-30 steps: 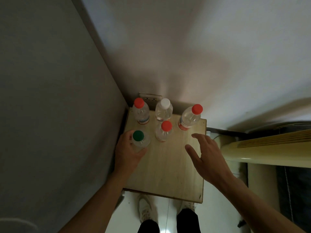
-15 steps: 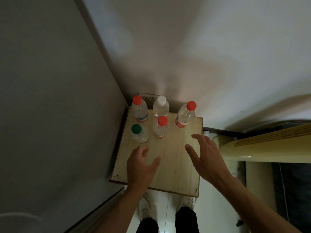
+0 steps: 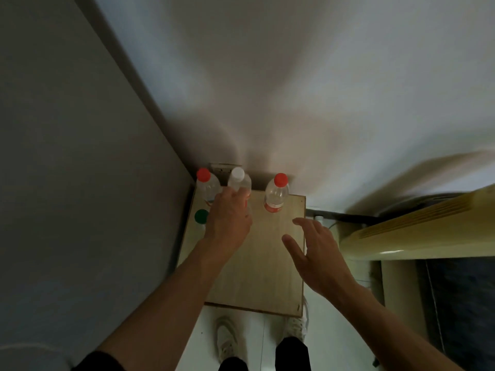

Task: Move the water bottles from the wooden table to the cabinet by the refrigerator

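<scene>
Hands over bottles on the wooden worktop (image 3: 257,274).

Left grip (image 3: 227,218) curls down over a bottle it hides; whether it holds cannot be told. Just beyond its fingertips stands the white-capped bottle (image 3: 238,179), left of that the red-capped bottle (image 3: 205,183), beside the knuckles a green cap (image 3: 201,216). Right grip (image 3: 318,253) hovers spread wide, empty, another red-capped bottle (image 3: 277,192) ahead of it.

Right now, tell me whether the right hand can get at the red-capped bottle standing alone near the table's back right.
Probably yes. The right hand hovers open over the wooden table, and only bare tabletop lies between it and that red-capped bottle. The left hand is busy farther left, among the other bottles.
</scene>
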Motion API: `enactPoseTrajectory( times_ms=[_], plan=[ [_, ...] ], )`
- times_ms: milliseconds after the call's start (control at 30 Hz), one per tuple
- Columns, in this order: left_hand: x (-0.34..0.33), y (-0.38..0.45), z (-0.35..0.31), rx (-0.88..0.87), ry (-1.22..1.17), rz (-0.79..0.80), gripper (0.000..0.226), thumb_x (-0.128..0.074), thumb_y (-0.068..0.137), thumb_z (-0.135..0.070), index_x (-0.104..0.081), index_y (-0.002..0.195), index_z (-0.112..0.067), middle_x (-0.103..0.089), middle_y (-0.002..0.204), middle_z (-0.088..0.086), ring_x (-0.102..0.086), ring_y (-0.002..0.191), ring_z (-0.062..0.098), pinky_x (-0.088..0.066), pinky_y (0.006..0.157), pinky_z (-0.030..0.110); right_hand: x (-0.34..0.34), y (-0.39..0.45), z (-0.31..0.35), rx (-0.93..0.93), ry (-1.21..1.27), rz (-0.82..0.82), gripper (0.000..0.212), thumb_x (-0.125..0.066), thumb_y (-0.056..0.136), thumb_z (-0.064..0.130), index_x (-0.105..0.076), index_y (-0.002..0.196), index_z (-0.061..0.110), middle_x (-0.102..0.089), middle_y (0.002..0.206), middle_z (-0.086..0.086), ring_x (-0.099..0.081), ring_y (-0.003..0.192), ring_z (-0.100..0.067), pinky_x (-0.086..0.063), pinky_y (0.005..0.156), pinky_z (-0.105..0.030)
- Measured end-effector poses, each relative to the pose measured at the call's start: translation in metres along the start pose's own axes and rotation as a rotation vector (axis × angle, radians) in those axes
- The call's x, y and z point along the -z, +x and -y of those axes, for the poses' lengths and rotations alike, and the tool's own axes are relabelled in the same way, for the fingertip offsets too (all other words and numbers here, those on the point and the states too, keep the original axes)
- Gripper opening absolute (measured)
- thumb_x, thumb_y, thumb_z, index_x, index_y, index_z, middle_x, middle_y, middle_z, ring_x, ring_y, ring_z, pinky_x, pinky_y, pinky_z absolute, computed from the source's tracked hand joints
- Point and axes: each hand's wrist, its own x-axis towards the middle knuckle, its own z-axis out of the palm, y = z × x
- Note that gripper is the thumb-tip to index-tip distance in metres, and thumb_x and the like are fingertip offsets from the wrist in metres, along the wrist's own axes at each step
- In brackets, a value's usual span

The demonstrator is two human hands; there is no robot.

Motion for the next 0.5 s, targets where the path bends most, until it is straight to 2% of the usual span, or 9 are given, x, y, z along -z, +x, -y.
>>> enactPoseTrajectory(
  times_ms=[133, 267, 367, 500],
  plan=[
    [-0.004, 0.006, 0.002, -0.033, 0.029, 0.016, 0.027, -0.062, 0.093, -0.023, -0.057, 0.119, -0.016, -0.056, 0.11, 0.007, -0.058, 0.1, 0.02, -0.049, 0.082, 0.028, 0.004, -0.002, -0.009, -0.014, 0.002, 0.01, 0.056, -0.042, 0.094, 0.056, -0.04, 0.141, 0.024, -0.041, 0.15, 0.002, -0.037, 0.136, -0.016, -0.032, 0.11, -0.036],
    [0.0, -0.004, 0.004, -0.078, -0.021, 0.023, 0.024, -0.067, 0.089, -0.019, -0.062, 0.112, -0.012, -0.053, 0.099, 0.0, -0.046, 0.085, 0.007, -0.031, 0.068, 0.008, 0.007, -0.002, -0.015, -0.029, 0.005, 0.011, 0.057, -0.042, 0.094, 0.055, -0.04, 0.141, 0.023, -0.041, 0.15, 0.0, -0.036, 0.137, -0.018, -0.03, 0.11, -0.035],
    [0.001, -0.015, 0.009, -0.075, -0.028, 0.017, 0.018, -0.07, 0.085, -0.016, -0.064, 0.101, -0.011, -0.048, 0.092, -0.004, -0.044, 0.081, 0.007, -0.026, 0.062, 0.007, 0.008, -0.001, -0.018, -0.048, 0.014, 0.012, 0.057, -0.042, 0.094, 0.055, -0.04, 0.142, 0.023, -0.04, 0.151, 0.0, -0.035, 0.138, -0.018, -0.029, 0.111, -0.037],
    [-0.005, -0.024, 0.015, -0.069, -0.052, 0.033, 0.013, -0.071, 0.083, -0.016, -0.06, 0.09, -0.014, -0.051, 0.088, -0.003, -0.048, 0.078, 0.01, -0.033, 0.064, 0.013, 0.009, 0.001, -0.02, -0.05, 0.004, 0.016, 0.058, -0.04, 0.093, 0.057, -0.041, 0.141, 0.024, -0.041, 0.15, 0.0, -0.036, 0.138, -0.019, -0.03, 0.112, -0.039]
  ],
)
